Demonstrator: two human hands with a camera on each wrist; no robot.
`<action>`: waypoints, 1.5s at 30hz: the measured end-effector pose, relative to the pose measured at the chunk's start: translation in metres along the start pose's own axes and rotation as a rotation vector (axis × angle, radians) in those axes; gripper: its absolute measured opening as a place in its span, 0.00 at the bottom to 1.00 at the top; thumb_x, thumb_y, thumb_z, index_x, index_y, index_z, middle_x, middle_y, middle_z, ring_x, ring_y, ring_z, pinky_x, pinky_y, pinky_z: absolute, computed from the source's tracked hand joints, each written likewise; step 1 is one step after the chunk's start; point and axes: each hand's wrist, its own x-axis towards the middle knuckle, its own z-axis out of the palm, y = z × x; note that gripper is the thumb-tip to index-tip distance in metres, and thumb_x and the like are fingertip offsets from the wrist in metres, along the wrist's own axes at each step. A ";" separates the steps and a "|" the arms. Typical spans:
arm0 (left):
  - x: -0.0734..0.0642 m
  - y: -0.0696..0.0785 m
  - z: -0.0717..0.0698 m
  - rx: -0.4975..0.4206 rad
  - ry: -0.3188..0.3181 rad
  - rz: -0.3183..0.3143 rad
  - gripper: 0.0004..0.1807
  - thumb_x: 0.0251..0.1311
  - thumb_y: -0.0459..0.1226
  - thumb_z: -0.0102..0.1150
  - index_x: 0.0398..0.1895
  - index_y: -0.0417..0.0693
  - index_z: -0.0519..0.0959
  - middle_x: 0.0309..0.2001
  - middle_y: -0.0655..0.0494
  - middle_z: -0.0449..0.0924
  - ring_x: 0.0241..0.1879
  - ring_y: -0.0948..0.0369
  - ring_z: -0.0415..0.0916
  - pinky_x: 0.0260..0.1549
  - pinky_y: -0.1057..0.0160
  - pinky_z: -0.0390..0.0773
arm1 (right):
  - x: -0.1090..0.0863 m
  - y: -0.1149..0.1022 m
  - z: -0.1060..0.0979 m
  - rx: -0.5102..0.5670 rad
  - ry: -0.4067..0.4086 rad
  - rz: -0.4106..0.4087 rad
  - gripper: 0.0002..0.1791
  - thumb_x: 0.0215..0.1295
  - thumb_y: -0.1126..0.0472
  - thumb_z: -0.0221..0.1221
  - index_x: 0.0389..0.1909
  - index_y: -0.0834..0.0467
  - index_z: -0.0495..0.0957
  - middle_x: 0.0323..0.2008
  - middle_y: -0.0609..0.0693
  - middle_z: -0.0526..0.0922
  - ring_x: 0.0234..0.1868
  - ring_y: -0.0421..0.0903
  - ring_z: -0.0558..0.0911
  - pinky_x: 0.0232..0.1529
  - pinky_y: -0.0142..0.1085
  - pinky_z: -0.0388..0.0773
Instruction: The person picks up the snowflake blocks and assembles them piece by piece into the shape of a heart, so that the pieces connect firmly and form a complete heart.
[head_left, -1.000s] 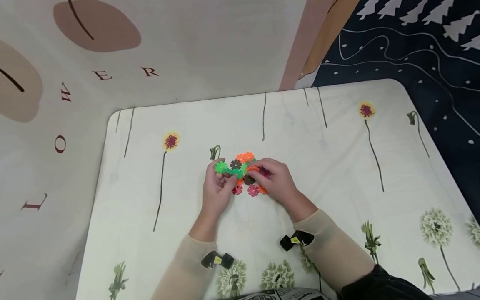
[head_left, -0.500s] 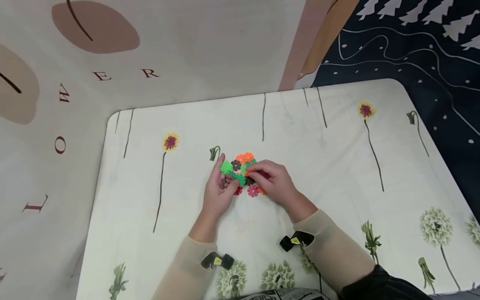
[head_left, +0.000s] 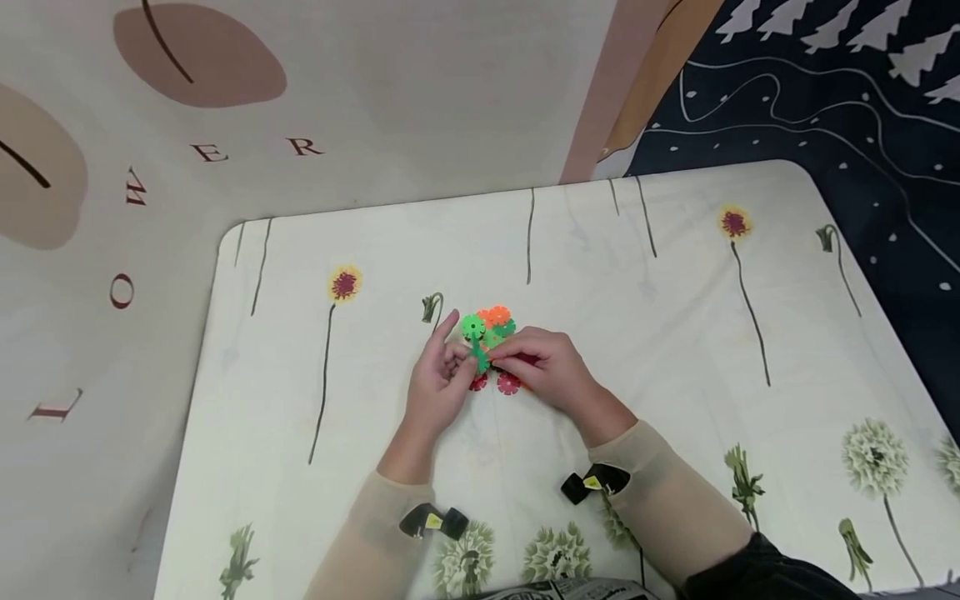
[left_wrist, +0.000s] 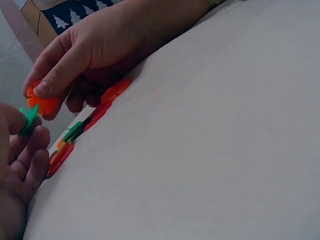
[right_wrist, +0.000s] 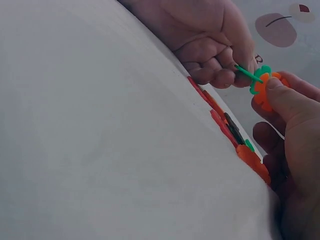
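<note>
Between thumb and finger, my left hand (head_left: 438,379) pinches a green notched plastic disc (head_left: 481,359), and a light green disc (head_left: 473,326) appears joined to it. My right hand (head_left: 551,367) pinches an orange notched disc (left_wrist: 45,103) by its edge, thumb on its face. In the right wrist view the green disc (right_wrist: 245,72) stands edge-on against the orange disc (right_wrist: 264,96); whether they are slotted together I cannot tell. Both hands hover just over loose discs on the table, among them a pink disc (head_left: 508,383) and an orange one (head_left: 498,316). Fingers hide part of this pile.
A white cloth with printed flowers covers the table (head_left: 637,333). A pale wall (head_left: 420,100) stands behind its far edge, and a dark tree-patterned cloth (head_left: 825,108) hangs at the right. Each forearm wears a black strap (head_left: 596,482).
The light green disc in my left hand has swung right and upward over the pile. My right hand has brought its orange disc down and left, close to the green disc.
</note>
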 end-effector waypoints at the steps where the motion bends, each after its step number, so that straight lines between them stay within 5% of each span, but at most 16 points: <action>1: 0.000 0.000 0.000 -0.005 0.001 0.005 0.37 0.69 0.21 0.57 0.81 0.35 0.62 0.34 0.41 0.82 0.29 0.64 0.73 0.31 0.73 0.74 | 0.000 0.000 0.000 0.012 0.008 0.001 0.11 0.58 0.76 0.75 0.41 0.62 0.92 0.40 0.52 0.92 0.42 0.48 0.89 0.45 0.32 0.85; 12: 0.000 0.003 0.001 -0.074 0.043 -0.051 0.25 0.66 0.18 0.62 0.67 0.26 0.75 0.32 0.36 0.85 0.28 0.65 0.84 0.31 0.70 0.85 | -0.001 0.001 0.000 0.075 0.063 0.011 0.12 0.56 0.79 0.75 0.40 0.66 0.91 0.42 0.58 0.92 0.45 0.53 0.91 0.51 0.35 0.86; 24: 0.001 0.004 -0.003 -0.091 -0.013 -0.105 0.22 0.66 0.19 0.64 0.63 0.26 0.78 0.32 0.37 0.84 0.21 0.65 0.79 0.23 0.72 0.79 | 0.000 0.002 0.000 0.135 0.032 0.023 0.11 0.55 0.80 0.74 0.38 0.67 0.91 0.40 0.57 0.92 0.43 0.50 0.91 0.48 0.34 0.87; 31: 0.003 0.000 -0.001 -0.060 -0.010 -0.035 0.21 0.67 0.19 0.63 0.63 0.30 0.76 0.35 0.35 0.84 0.33 0.61 0.85 0.36 0.69 0.85 | 0.001 0.005 -0.002 -0.075 0.090 -0.055 0.15 0.56 0.76 0.77 0.44 0.62 0.92 0.44 0.53 0.92 0.47 0.52 0.85 0.49 0.37 0.83; 35: 0.003 0.000 -0.002 -0.046 0.030 -0.069 0.27 0.67 0.20 0.64 0.68 0.33 0.72 0.35 0.39 0.84 0.33 0.61 0.86 0.35 0.69 0.86 | 0.001 0.004 -0.004 -0.236 0.120 0.019 0.15 0.56 0.70 0.77 0.46 0.62 0.91 0.42 0.51 0.90 0.45 0.50 0.81 0.44 0.41 0.79; 40: 0.003 0.001 -0.002 -0.035 0.049 -0.097 0.35 0.65 0.22 0.68 0.74 0.36 0.68 0.35 0.42 0.85 0.33 0.62 0.85 0.38 0.69 0.86 | 0.001 0.003 -0.005 -0.464 0.022 0.138 0.17 0.56 0.57 0.81 0.46 0.58 0.92 0.38 0.47 0.87 0.43 0.48 0.77 0.41 0.41 0.76; 45: 0.004 0.001 -0.002 -0.039 0.041 -0.102 0.29 0.64 0.22 0.68 0.68 0.34 0.73 0.32 0.44 0.83 0.32 0.62 0.82 0.34 0.71 0.84 | 0.003 0.003 -0.005 -0.557 -0.078 0.161 0.19 0.56 0.52 0.81 0.46 0.56 0.93 0.38 0.46 0.84 0.43 0.48 0.76 0.42 0.42 0.75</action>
